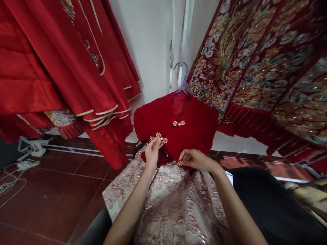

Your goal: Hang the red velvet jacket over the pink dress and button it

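Note:
A red velvet garment top [196,132] hangs in front of me on a purple hanger [184,80]. Its upper front carries a gold and pearl flower clasp [178,123]. Lower on the left, my left hand [154,149] pinches a second flower clasp [161,136] at the front edge. My right hand [192,159] pinches a small gold clasp [178,163] near the lower front edge of the velvet. Below the hands, a pale pink brocade skirt [176,200] with metallic leaf patterns spreads towards me.
Red satin garments [84,68] hang at the left and richly embroidered ones [255,61] at the right. White cables [15,175] lie on the red tiled floor [66,190]. A lit phone [230,177] shows beside my right forearm, near black fabric [268,204].

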Motion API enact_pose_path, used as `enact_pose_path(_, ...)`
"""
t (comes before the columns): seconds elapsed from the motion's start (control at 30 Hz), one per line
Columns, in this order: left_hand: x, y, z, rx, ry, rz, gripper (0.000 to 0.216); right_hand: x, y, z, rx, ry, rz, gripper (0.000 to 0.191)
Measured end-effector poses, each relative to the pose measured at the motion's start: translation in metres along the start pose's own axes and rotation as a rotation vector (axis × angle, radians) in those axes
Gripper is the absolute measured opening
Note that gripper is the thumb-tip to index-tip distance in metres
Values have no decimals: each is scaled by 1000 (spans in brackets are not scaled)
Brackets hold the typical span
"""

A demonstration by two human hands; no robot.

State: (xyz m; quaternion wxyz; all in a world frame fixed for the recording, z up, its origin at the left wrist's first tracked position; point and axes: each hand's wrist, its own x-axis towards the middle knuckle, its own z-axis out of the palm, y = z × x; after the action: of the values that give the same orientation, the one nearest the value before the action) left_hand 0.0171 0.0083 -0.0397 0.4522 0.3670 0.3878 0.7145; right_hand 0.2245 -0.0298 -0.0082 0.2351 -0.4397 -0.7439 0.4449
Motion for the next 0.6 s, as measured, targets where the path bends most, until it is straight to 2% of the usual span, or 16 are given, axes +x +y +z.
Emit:
enact_pose_path(0.13, 1, 6, 5, -56, -38, -97, 40, 1, -2, 3, 0, 0, 7, 16)
enact_pose_path(0.33, 5, 9, 3, 43, -84, -76, 34, 4, -8, 9, -20, 30, 7, 11)
enact_pose_path(0.47, 10, 2, 8, 150, 10, 8, 29, 4, -10, 12, -28, 38, -2, 10)
enact_pose_path(0.6, 4, -2, 16, 204, 151, 53, 42, 2, -12, 10, -22, 48, -2, 10)
